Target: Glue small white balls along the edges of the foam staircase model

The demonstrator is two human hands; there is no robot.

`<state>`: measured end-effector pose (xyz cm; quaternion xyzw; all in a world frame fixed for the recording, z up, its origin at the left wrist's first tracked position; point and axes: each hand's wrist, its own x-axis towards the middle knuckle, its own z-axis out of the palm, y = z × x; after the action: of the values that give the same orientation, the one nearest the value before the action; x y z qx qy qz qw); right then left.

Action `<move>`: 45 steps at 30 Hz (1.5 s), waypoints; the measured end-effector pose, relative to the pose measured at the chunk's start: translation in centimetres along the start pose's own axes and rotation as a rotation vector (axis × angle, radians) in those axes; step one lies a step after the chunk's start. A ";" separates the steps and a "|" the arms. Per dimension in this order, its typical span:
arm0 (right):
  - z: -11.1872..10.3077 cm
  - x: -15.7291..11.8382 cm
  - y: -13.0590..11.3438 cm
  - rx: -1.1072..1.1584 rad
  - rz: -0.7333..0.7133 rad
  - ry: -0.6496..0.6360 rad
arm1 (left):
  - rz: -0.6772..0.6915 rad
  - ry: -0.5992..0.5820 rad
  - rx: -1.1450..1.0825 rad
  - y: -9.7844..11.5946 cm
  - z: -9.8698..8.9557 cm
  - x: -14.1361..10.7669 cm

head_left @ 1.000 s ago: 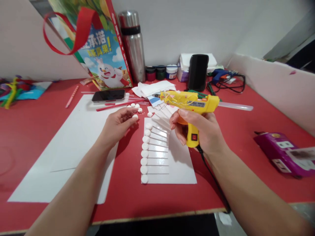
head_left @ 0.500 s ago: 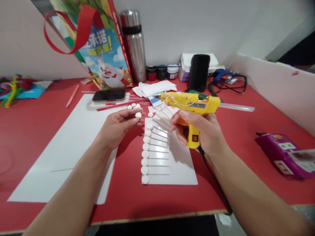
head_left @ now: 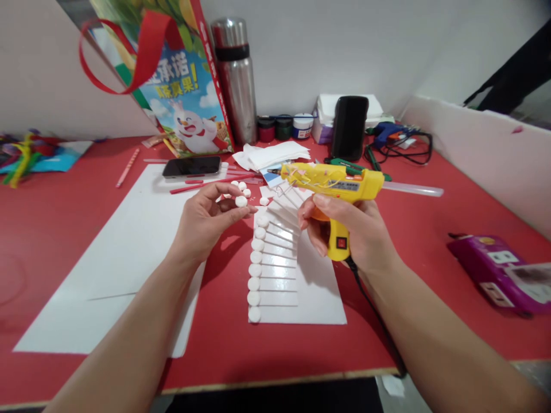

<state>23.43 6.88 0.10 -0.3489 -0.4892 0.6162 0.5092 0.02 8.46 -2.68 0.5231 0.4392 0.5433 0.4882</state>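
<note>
Between the thumb and fingers of my left hand (head_left: 210,217) is a small round white ball (head_left: 241,201). My right hand (head_left: 350,223) is wrapped around the handle of a yellow hot glue gun (head_left: 333,178), its nozzle pointing left and a clear glue stick (head_left: 413,189) sticking out of the back. Below and between my hands lies a white card (head_left: 318,292). Along its left edge runs a column of several white balls (head_left: 255,269), each with a thin stick reaching right. More loose white balls (head_left: 246,193) lie just behind my left fingers.
A large white sheet (head_left: 116,252) covers the left of the red table, with a phone (head_left: 191,167) on its far end. Behind stand a gift bag (head_left: 181,97), a steel flask (head_left: 236,80) and paint jars (head_left: 284,127). A purple packet (head_left: 499,272) lies at right.
My left fingers have shifted around the white ball, with the index finger raised more. The glue gun and my right hand have stayed almost still.
</note>
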 end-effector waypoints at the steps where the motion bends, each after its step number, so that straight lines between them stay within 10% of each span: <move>1: 0.0 0.0 0.0 0.002 -0.001 0.000 | -0.017 0.010 -0.036 0.0 0.0 0.0; 11: -0.3 0.0 0.4 0.023 0.005 -0.020 | -0.511 0.132 -0.548 0.6 -0.7 0.6; 20: -0.3 -0.1 0.3 0.027 0.024 -0.011 | -0.564 0.147 -0.633 0.1 -1.2 1.0; 37: 0.0 -0.2 0.4 -0.020 0.031 -0.044 | 0.252 0.083 0.314 -0.2 0.4 -0.4; 45: 0.0 -0.3 0.1 -0.037 0.064 -0.072 | -0.063 0.122 -0.166 -0.1 0.5 0.0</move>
<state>23.47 6.57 -0.04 -0.3516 -0.5070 0.6351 0.4646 0.51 8.47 -2.80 0.4330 0.4378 0.5930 0.5189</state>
